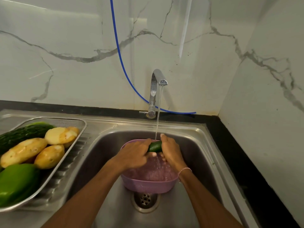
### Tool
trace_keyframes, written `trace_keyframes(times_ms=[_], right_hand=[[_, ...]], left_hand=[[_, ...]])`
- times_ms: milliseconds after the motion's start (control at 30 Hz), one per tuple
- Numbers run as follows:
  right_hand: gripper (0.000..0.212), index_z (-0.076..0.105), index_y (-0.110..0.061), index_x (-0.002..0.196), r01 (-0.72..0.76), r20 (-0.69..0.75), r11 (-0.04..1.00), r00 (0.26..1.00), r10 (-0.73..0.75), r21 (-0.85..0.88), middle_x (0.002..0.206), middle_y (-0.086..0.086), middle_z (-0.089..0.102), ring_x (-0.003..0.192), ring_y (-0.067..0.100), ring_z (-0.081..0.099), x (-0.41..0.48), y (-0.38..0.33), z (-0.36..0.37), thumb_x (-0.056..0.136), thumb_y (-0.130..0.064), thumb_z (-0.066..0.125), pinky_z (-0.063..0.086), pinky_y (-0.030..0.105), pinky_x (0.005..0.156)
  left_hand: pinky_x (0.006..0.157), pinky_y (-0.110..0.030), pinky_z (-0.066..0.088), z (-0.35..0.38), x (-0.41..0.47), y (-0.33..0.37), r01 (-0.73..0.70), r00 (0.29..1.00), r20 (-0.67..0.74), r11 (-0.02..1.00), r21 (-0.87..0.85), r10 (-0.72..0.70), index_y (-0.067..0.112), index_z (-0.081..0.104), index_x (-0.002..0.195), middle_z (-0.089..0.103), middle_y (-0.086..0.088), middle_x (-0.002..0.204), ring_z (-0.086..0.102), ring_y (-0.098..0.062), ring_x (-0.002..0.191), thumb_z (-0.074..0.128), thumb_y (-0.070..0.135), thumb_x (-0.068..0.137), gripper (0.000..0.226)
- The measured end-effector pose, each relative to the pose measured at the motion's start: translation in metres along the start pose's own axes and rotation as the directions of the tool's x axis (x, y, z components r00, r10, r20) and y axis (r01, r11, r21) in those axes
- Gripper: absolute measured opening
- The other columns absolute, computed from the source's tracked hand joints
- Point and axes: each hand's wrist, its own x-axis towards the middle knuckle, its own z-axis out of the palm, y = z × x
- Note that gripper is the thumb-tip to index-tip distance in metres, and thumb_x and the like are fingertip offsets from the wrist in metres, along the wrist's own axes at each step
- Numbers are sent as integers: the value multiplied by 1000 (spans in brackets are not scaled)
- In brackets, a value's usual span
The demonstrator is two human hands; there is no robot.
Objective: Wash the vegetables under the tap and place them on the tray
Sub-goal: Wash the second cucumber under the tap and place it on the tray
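A dark green cucumber (155,146) is held between my left hand (135,155) and my right hand (171,151), right under the water stream from the chrome tap (158,83). Both hands grip it above a purple colander (148,183) that sits in the steel sink (105,150). Only the middle of the cucumber shows; its ends are hidden in my palms. On the drainboard at the left stands a metal mesh tray (72,125) holding peeled yellow potatoes (24,152), a long dark cucumber (23,134) and a green pepper (16,181).
The sink drain (145,200) lies just in front of the colander. A blue hose (120,53) hangs down the marble wall behind the tap. A black counter edge (233,155) runs along the sink's right side, against the side wall.
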Motion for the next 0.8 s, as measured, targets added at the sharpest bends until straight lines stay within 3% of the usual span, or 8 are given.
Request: trace_keyframes(times_ms=[167, 267, 400, 467, 533, 600, 700, 800], right_hand=[[23, 60, -18, 117, 437, 146, 892, 896, -420, -116, 116, 2, 60, 101, 13, 58, -8, 5, 19, 113, -31, 42, 42, 10, 80], [29, 65, -14, 114, 464, 116, 865, 886, -450, -190, 114, 5, 59, 100, 15, 58, -7, 5, 18, 114, -26, 39, 42, 15, 84], [37, 68, -12, 100, 264, 56, 934, 964, -258, -239, 103, 13, 72, 96, 29, 64, -7, -1, 3, 112, -30, 37, 40, 34, 79], [44, 70, -7, 96, 17, 43, 986, 999, -10, -167, 96, 18, 72, 89, 33, 65, -5, -3, -2, 109, -35, 39, 40, 34, 75], [53, 59, -11, 75, -300, 176, 954, 939, 294, 6, 61, 8, 60, 57, 22, 53, -10, -7, -2, 107, -47, 38, 39, 29, 56], [61, 54, -14, 67, -367, 287, 924, 902, 323, 112, 48, 1, 51, 44, 14, 44, -11, -6, 2, 108, -56, 38, 36, 28, 45], [49, 72, -11, 90, 91, 171, 995, 980, -98, 49, 88, 6, 70, 78, 16, 65, -5, 2, 10, 112, -43, 42, 53, 28, 74], [33, 71, -13, 108, 596, 214, 758, 803, -557, -266, 109, 2, 62, 96, 13, 59, -3, 8, 12, 112, -32, 44, 47, 25, 84]], left_hand=[[86, -47, 56, -6, 3, -1, 334, 943, 171, 800, -499, -286, 23, 51, 107, 67, 0, 101, 67, -18, 86, 54, 34, 104, 11], [64, -45, 58, -6, 0, -1, 348, 937, 243, 688, -637, -250, 22, 58, 115, 70, -10, 92, 67, -28, 64, 47, 36, 107, 20], [97, -50, 55, -2, -2, -9, 135, 976, 208, 927, -351, -63, 36, 59, 132, 73, 0, 116, 70, -24, 105, 34, 78, 92, 63], [95, -41, 54, -3, -3, -11, -8, 992, 126, 993, -122, 23, 35, 57, 132, 71, 9, 115, 65, -12, 103, 39, 81, 90, 65], [93, -34, 54, -9, -5, -5, -26, 996, 90, 1000, -9, 27, 39, 54, 134, 69, 13, 117, 64, -8, 102, 46, 87, 84, 69], [88, -34, 56, -10, -4, -4, 43, 992, 120, 999, -6, -42, 36, 59, 125, 72, 11, 109, 66, -9, 94, 42, 91, 81, 72], [72, -36, 58, -10, 0, -5, 151, 968, 234, 952, -268, -88, 22, 66, 98, 70, 1, 78, 65, -14, 68, 53, 80, 87, 60], [55, -28, 50, -12, -2, -1, 241, 957, 268, 828, -506, -114, 16, 68, 92, 63, 2, 61, 58, -11, 52, 71, 28, 94, 12]])
